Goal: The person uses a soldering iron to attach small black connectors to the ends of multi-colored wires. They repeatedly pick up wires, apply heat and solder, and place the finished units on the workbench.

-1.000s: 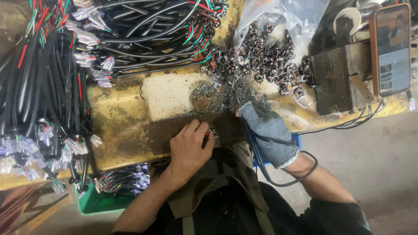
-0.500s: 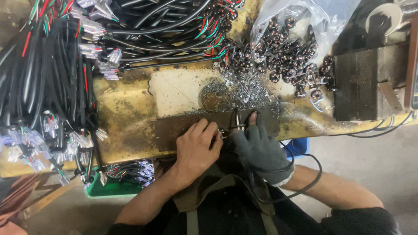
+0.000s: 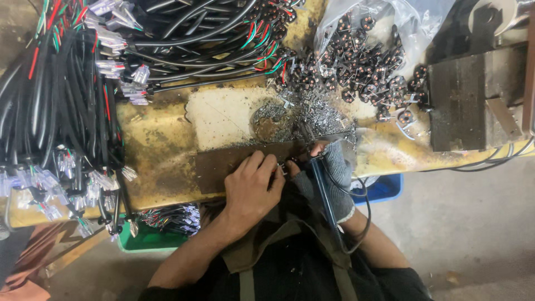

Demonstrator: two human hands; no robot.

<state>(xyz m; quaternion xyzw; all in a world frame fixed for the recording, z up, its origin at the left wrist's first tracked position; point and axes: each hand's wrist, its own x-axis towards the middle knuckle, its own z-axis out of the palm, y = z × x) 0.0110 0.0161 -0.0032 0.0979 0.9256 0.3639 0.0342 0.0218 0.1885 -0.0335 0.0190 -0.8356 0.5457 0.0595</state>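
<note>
My bare left hand (image 3: 253, 187) rests on the front edge of the yellowed workbench (image 3: 161, 150). Its fingertips pinch a small black connector piece (image 3: 283, 167) over a brown plate (image 3: 223, 163). My right hand (image 3: 331, 170) wears a grey knit glove and grips a slim dark corded tool (image 3: 323, 192), which looks like a soldering iron. The tool's tip end points at the pinched piece. The two hands touch at the fingertips. The tool's black cable (image 3: 365, 214) loops down past my right forearm.
A heap of silvery metal scraps (image 3: 304, 114) lies just beyond the hands. A clear bag of black connectors (image 3: 365, 61) sits at the back right beside a dark metal block (image 3: 473, 100). Black wire bundles (image 3: 56, 106) cover the left and back. A green crate (image 3: 147, 238) and a blue crate (image 3: 387, 189) stand below the bench.
My gloved right hand came back from the scrap heap and connector pile to meet my left hand at the brown plate. Its tool tip now sits against the pinched piece.
</note>
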